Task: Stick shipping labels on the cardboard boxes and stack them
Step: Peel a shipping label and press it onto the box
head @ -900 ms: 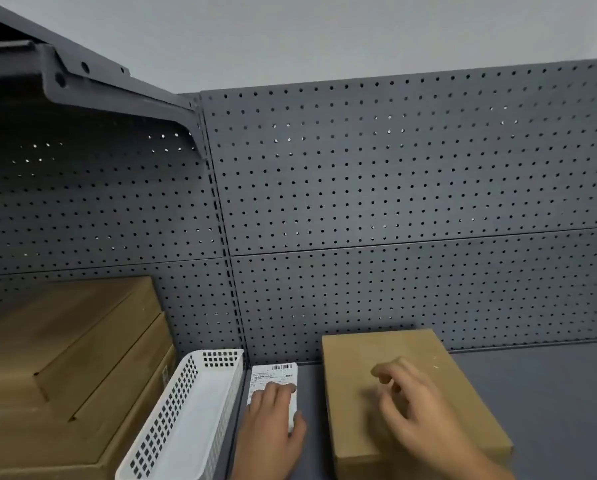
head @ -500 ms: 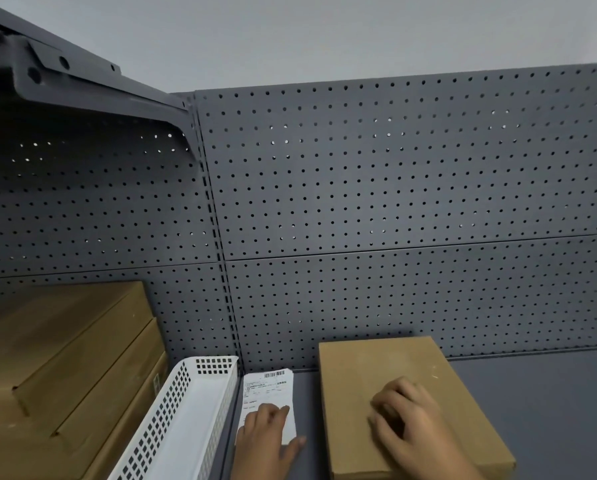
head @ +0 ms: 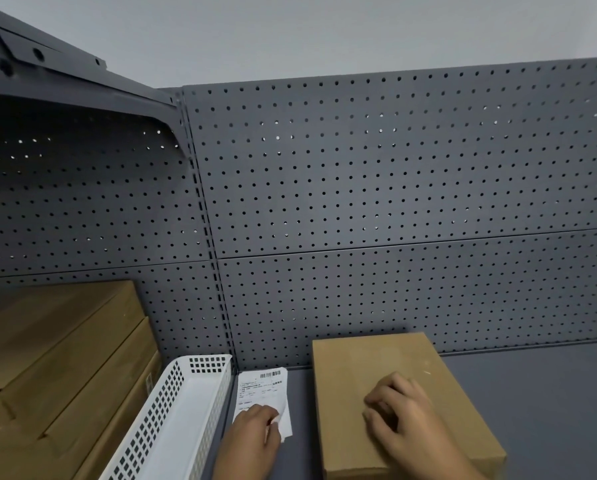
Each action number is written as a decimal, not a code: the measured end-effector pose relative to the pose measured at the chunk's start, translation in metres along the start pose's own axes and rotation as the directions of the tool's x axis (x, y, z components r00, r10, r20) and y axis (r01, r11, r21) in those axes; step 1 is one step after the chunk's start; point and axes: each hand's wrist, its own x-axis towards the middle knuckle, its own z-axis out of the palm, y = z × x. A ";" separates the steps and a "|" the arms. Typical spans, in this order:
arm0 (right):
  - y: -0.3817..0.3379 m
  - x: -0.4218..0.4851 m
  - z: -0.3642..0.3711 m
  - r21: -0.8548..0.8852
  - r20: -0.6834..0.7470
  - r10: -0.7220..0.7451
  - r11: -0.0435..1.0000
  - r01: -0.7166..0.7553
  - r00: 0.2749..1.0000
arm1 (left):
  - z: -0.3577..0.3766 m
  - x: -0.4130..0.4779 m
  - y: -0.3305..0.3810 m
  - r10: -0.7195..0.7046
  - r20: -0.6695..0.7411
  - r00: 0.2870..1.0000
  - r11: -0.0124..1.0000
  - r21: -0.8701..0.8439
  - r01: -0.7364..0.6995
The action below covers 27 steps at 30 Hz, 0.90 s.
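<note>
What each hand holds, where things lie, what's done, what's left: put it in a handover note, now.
Left hand pinches the lifted near corner of the white paper shipping label, lying between the white perforated plastic basket and the flat brown cardboard box.
Right hand rests on that box, fingers bent.
Done: stack of brown cardboard boxes at left, labels unseen.
Left: stick label on the bare box top, then stack it.
</note>
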 end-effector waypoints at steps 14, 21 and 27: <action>-0.007 -0.002 -0.004 -0.063 0.002 0.002 0.998 -0.002 1.000 | -0.028 -0.015 0.014 -0.144 -0.205 0.968 0.990 -0.041 0.139; -0.014 -0.003 -0.011 -0.118 0.070 -0.012 0.993 0.020 0.997 | -0.034 -0.015 0.024 -0.078 -0.280 0.957 0.997 -0.009 0.079; -0.025 0.000 -0.020 0.000 0.090 0.047 0.999 -0.047 0.995 | -0.040 -0.022 0.032 -0.110 -0.401 0.910 0.992 -0.104 0.074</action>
